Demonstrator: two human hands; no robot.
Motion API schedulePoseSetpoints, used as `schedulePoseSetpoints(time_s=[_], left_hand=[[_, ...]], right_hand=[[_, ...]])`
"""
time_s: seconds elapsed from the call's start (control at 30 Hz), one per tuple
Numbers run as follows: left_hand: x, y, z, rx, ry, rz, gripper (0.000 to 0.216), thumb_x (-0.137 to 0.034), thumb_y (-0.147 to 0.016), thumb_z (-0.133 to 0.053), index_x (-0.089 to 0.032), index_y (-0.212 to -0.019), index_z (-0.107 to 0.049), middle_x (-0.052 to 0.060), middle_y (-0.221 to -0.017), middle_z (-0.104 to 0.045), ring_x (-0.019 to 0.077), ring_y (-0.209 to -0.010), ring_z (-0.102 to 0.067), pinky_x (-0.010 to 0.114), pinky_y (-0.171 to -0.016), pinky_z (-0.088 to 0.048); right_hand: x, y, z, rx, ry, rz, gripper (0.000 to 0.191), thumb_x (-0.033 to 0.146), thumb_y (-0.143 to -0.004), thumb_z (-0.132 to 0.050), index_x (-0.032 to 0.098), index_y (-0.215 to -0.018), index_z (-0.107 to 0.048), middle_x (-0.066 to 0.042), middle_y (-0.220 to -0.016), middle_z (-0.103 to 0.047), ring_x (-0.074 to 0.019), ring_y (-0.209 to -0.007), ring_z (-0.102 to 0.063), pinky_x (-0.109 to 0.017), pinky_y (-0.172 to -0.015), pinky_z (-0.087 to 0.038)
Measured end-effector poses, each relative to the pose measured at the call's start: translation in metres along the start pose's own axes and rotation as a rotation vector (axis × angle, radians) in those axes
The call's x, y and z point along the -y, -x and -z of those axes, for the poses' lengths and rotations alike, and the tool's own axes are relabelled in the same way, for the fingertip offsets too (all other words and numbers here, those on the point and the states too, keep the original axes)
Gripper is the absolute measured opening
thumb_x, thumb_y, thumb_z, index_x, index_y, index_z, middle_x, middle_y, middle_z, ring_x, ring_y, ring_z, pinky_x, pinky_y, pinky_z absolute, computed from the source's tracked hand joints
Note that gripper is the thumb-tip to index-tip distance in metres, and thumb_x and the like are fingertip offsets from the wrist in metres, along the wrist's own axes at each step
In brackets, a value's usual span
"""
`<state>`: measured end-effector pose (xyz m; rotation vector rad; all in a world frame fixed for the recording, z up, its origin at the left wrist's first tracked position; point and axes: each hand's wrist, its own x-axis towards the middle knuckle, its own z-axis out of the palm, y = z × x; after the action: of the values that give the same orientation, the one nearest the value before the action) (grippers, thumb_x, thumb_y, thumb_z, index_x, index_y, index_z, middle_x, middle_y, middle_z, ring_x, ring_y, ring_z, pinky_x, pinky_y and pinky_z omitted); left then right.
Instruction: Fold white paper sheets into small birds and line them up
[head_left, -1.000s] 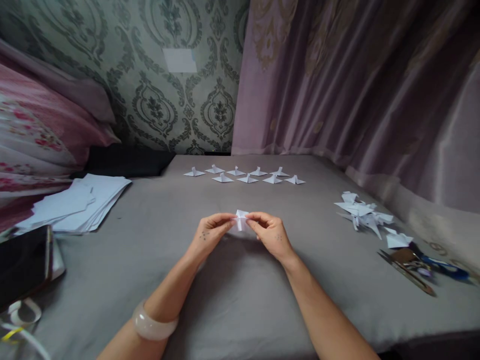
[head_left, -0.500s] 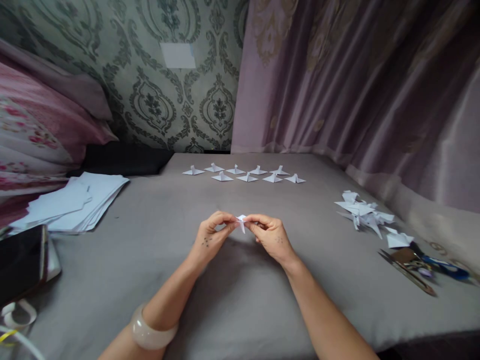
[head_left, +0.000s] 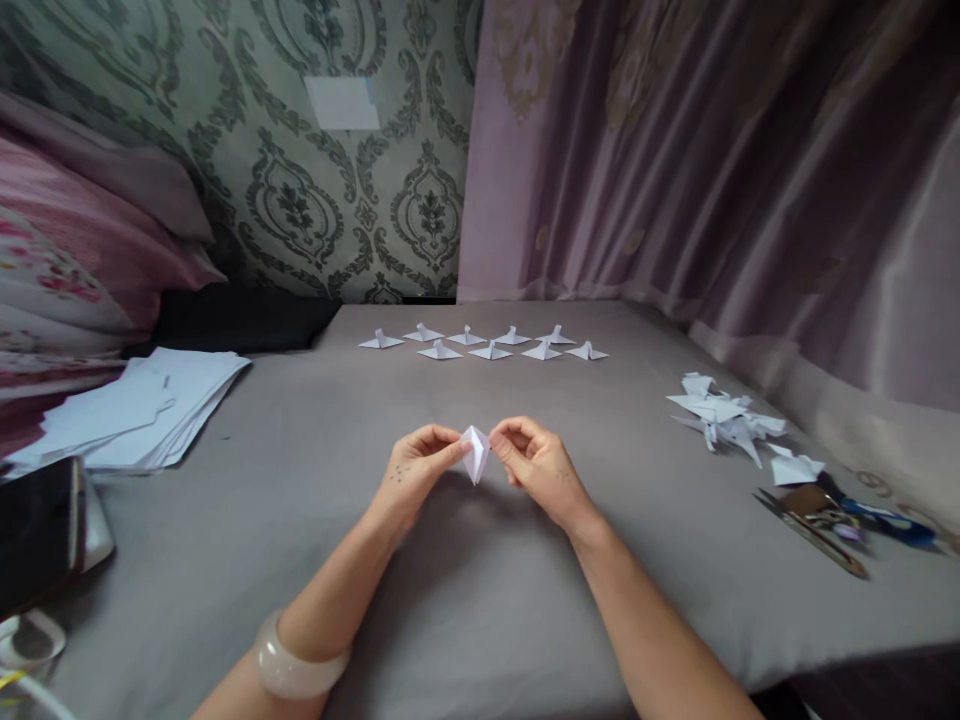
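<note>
Both my hands meet over the middle of a grey bed sheet (head_left: 465,600). Between them is a small folded white paper piece (head_left: 475,453), now a pointed diamond shape with its tip down. My left hand (head_left: 420,465) pinches its left side with fingers closed. My right hand (head_left: 532,462) pinches its right side the same way. A pale bangle (head_left: 296,665) circles my left wrist.
Several finished white paper figures (head_left: 487,345) stand in two rows at the back. A stack of white sheets (head_left: 142,405) lies left, beside a dark phone (head_left: 37,530). Paper scraps (head_left: 724,420), scissors with blue handles (head_left: 862,515) and a ruler (head_left: 814,535) lie right. Curtain and wall close the back.
The paper went from a spread cross-like shape to a collapsed narrow fold, then opened into a diamond. My hands stayed in place; the camera dipped slightly.
</note>
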<state>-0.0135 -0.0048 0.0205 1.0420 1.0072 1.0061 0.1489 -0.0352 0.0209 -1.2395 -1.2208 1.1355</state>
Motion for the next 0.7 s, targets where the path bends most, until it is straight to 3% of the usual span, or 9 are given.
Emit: schedulePoseSetpoints(time_s=[0.17,0.3,0.4,0.6,0.7], left_hand=[[0.005,0.002,-0.004,-0.021,0.003,0.016,0.025,-0.032,-0.061,-0.079,-0.014,-0.069,-0.063,0.000,-0.068,-0.066,0.0096,-0.064,-0.057,0.021,-0.064,-0.042],[0.006,0.000,-0.003,0.035,0.040,0.030,0.023,-0.033,-0.066,-0.076,-0.013,-0.072,-0.066,0.002,-0.071,-0.067,0.0116,-0.070,-0.059,0.023,-0.071,-0.044],[0.007,-0.002,-0.001,0.062,0.083,0.031,0.023,-0.032,-0.065,-0.077,-0.012,-0.071,-0.066,0.004,-0.071,-0.067,0.0128,-0.070,-0.060,0.025,-0.074,-0.045],[0.011,-0.004,0.000,0.057,0.110,0.025,0.024,-0.028,-0.063,-0.079,-0.012,-0.067,-0.061,0.002,-0.066,-0.065,0.0105,-0.066,-0.058,0.023,-0.069,-0.045],[0.009,-0.003,0.001,0.082,0.141,0.008,0.027,-0.026,-0.062,-0.080,-0.015,-0.078,-0.061,-0.002,-0.068,-0.063,0.0094,-0.066,-0.058,0.022,-0.068,-0.044]], right_hand=[[-0.008,0.001,-0.007,-0.077,0.169,-0.010,0.028,0.044,-0.071,-0.069,0.018,-0.081,-0.063,0.004,-0.056,-0.052,-0.0075,-0.047,-0.040,-0.021,-0.044,-0.033],[-0.003,0.001,-0.005,-0.041,0.017,-0.083,0.027,0.043,-0.074,-0.066,0.016,-0.079,-0.064,0.001,-0.067,-0.059,-0.0074,-0.051,-0.045,-0.020,-0.045,-0.036],[0.002,0.001,-0.003,-0.039,-0.082,-0.138,0.028,0.041,-0.071,-0.069,0.015,-0.078,-0.063,0.002,-0.064,-0.057,-0.0048,-0.046,-0.040,-0.019,-0.042,-0.032],[-0.001,-0.002,-0.001,-0.050,-0.113,-0.172,0.030,0.042,-0.068,-0.072,0.015,-0.078,-0.062,0.003,-0.065,-0.059,-0.0030,-0.043,-0.037,-0.018,-0.039,-0.027],[-0.005,-0.003,-0.001,-0.054,-0.119,-0.172,0.030,0.041,-0.067,-0.072,0.017,-0.081,-0.061,0.004,-0.063,-0.059,-0.0032,-0.042,-0.036,-0.018,-0.038,-0.027]])
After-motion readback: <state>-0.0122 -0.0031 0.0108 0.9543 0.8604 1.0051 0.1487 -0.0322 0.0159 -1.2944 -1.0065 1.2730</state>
